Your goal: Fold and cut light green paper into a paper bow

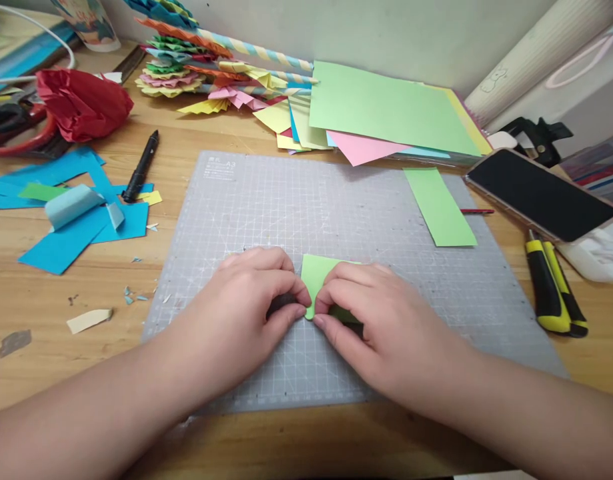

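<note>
A small light-green paper piece (316,272) lies on the grey cutting mat (246,207), near the mat's front. My left hand (259,300) pinches its lower left corner between thumb and forefinger. From the other side, my right hand (369,313) grips the paper's near edge and covers much of its right part. The near edge looks curled or folded between the two thumbs. A separate green strip (441,207) rests at the mat's upper right.
Blue paper scraps (66,240), a black pen (142,167) and red crumpled paper (83,105) are at left. Stacked coloured sheets (391,110) and folded paper rosettes (171,83) lie behind. A phone (541,193) and yellow-black cutters (553,287) sit at right.
</note>
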{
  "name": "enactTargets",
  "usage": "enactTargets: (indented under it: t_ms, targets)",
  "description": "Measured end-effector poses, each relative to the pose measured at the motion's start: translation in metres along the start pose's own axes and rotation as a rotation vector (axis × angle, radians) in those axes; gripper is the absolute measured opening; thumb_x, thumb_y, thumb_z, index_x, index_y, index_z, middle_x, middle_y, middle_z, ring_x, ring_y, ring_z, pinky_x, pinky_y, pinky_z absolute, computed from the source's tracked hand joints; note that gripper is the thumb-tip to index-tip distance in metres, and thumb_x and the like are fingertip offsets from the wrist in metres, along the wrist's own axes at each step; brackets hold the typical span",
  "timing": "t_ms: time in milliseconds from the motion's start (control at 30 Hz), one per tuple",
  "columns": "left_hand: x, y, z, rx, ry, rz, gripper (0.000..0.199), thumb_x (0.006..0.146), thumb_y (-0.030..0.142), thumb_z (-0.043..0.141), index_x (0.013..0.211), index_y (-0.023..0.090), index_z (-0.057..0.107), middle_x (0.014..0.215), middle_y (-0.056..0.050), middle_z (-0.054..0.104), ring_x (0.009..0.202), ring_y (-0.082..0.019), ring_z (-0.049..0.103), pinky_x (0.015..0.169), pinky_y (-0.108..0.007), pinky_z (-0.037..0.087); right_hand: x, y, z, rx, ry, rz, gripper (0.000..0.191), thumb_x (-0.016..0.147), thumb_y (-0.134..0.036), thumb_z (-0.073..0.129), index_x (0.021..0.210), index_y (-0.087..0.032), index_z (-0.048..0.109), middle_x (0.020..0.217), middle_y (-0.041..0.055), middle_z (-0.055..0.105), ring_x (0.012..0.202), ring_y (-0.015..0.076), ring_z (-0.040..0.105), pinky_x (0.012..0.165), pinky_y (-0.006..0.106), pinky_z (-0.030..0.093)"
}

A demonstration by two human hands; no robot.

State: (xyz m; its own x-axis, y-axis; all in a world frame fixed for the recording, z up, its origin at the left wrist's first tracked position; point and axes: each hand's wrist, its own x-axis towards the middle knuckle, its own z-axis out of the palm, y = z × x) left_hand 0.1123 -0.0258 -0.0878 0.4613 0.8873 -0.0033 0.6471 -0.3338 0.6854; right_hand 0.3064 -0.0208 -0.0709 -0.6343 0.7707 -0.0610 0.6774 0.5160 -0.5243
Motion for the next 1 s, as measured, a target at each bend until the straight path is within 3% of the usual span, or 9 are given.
enactTargets:
  t_ms: [333, 833, 1000]
  targets:
    - [-0.0017, -0.0009, 0.0020, 0.007, 0.017, -0.001, 0.014, 0.081, 0.013, 0.062, 0.081, 0.026, 0.066, 0.086, 0.003, 0.058, 0.086, -0.016, 0.054, 0.076, -0.034, 0.038, 0.0061, -0.0046, 0.0042, 0.126, -0.008, 0.153, 0.011, 0.080, -0.011, 0.054, 0.074, -0.019, 0.057, 0.082, -0.0008, 0.053, 0.072, 0.0141, 0.050, 0.068, 0.033, 0.037]
    - [-0.0022, 0.0003, 0.0023, 0.006, 0.020, -0.010, 0.015, 0.080, 0.012, 0.061, 0.081, 0.026, 0.066, 0.086, 0.003, 0.058, 0.085, -0.016, 0.054, 0.079, -0.035, 0.038, 0.0083, -0.0057, 0.0054, 0.107, -0.013, 0.174, 0.013, 0.076, -0.008, 0.053, 0.069, -0.020, 0.052, 0.079, -0.0021, 0.050, 0.067, 0.0130, 0.047, 0.065, 0.034, 0.034]
    - [-0.0018, 0.0040, 0.0012, 0.028, 0.008, -0.016, 0.012, 0.082, 0.015, 0.057, 0.083, 0.025, 0.065, 0.086, 0.002, 0.058, 0.086, -0.017, 0.053, 0.078, -0.036, 0.038, 0.0074, -0.0023, 0.0011, 0.138, -0.042, 0.153, 0.011, 0.080, -0.011, 0.056, 0.080, -0.021, 0.052, 0.087, -0.0012, 0.051, 0.076, 0.0148, 0.048, 0.069, 0.034, 0.035]
